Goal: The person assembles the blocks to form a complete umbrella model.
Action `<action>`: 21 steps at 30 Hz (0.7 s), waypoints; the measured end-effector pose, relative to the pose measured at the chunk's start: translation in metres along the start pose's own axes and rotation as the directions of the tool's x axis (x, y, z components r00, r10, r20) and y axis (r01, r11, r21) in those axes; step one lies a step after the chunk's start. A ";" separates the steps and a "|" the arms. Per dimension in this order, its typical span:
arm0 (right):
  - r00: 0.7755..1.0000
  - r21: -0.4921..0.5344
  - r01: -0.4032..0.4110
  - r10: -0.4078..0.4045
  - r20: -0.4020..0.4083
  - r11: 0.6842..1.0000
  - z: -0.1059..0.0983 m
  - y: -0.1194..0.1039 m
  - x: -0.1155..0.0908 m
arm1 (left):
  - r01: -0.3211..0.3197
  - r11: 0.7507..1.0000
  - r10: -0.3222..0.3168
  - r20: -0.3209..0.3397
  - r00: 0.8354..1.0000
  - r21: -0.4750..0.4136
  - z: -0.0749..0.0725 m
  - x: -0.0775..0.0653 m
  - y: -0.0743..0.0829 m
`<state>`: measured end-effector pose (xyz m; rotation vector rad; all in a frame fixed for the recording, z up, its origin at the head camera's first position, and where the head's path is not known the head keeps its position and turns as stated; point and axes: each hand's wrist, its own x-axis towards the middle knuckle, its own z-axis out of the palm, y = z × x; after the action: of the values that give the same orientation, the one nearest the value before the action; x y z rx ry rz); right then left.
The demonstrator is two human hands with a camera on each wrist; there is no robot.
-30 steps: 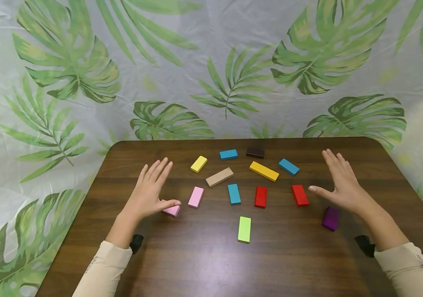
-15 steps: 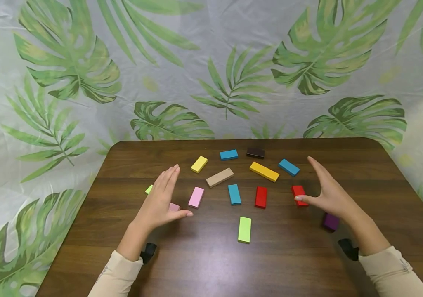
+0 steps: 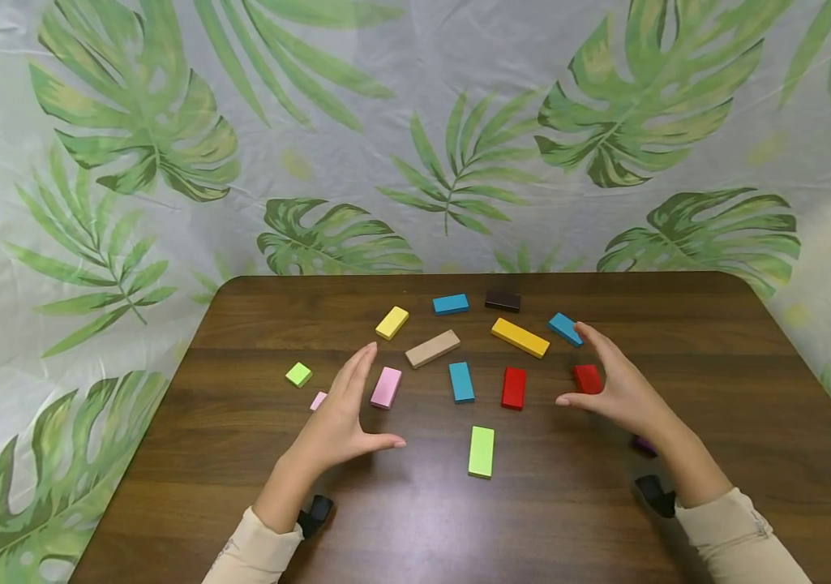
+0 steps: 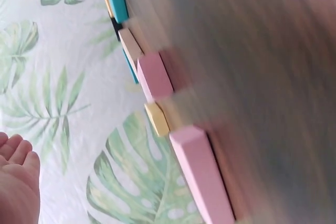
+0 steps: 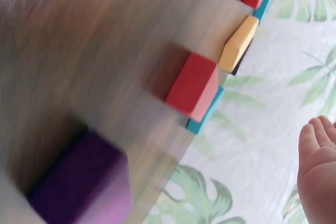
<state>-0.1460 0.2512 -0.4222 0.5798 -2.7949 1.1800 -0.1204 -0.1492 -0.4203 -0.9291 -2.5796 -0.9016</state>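
My left hand hovers over the left part of the table, fingers straight and thumb spread, holding nothing. Beneath it a pink block is partly hidden; another pink block lies just right of its fingers. On the right side my right hand is also raised with thumb and fingers apart and nothing between them. It partly covers a red block, a blue block and a purple block. The purple block shows larger in the right wrist view. Between the hands lies a light green block.
Around the middle lie a second red block, a blue block, a tan block and an orange block. Farther back are yellow, blue and black blocks. A small green block is at left.
Both hands have moved inward and nearer the front edge, the left to the right and the right to the left. The small green block at left has come into sight. The blocks have stayed put.
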 end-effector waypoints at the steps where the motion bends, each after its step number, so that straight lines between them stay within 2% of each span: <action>1: 1.000 0.005 -0.001 0.001 0.000 1.000 0.002 0.000 0.000 | 0.003 1.000 -0.003 0.003 1.000 -0.013 0.002 0.000 0.002; 12: 1.000 0.065 0.003 -0.005 0.028 0.998 0.023 0.000 0.003 | 0.065 0.990 -0.061 0.035 0.998 -0.129 0.021 -0.002 0.013; 21: 0.999 0.115 0.023 -0.028 0.040 0.993 0.035 0.005 0.005 | 0.087 0.978 -0.072 0.082 0.994 -0.191 0.036 -0.003 0.020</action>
<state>-0.1495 0.2284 -0.4492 0.6538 -2.7592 1.3452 -0.1060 -0.1162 -0.4403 -0.9310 -2.6441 -1.1803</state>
